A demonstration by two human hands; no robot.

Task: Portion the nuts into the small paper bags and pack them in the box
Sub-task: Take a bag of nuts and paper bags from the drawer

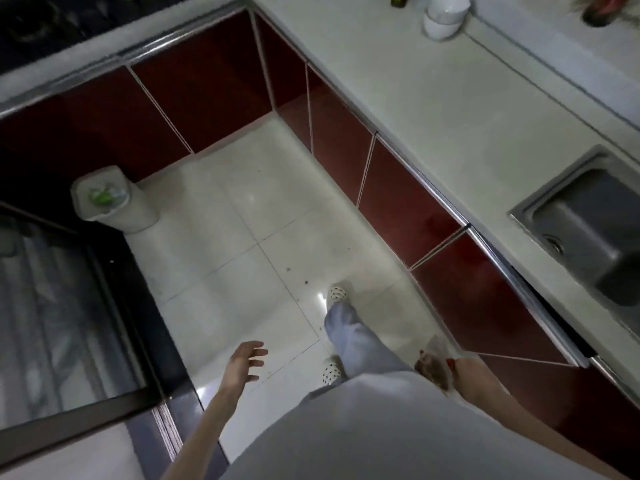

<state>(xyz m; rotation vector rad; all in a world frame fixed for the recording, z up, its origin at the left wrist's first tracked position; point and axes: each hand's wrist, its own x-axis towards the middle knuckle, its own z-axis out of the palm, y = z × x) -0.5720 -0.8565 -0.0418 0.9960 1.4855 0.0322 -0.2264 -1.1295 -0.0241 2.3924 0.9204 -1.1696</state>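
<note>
I am standing in a kitchen, looking down at the tiled floor. My left hand (246, 362) hangs over the floor with its fingers spread and holds nothing. My right hand (465, 374) is low by my hip and grips a clear plastic bag of brown nuts (433, 367); the bag is blurred and partly hidden by my shirt. No small paper bags or box are in view.
A pale countertop (415, 98) runs along the right above dark red cabinet doors (398, 202), with a steel sink (588, 230) and stacked white bowls (445, 15). A white waste bin (110, 206) stands at the left. A glass sliding door (62, 323) is at the lower left.
</note>
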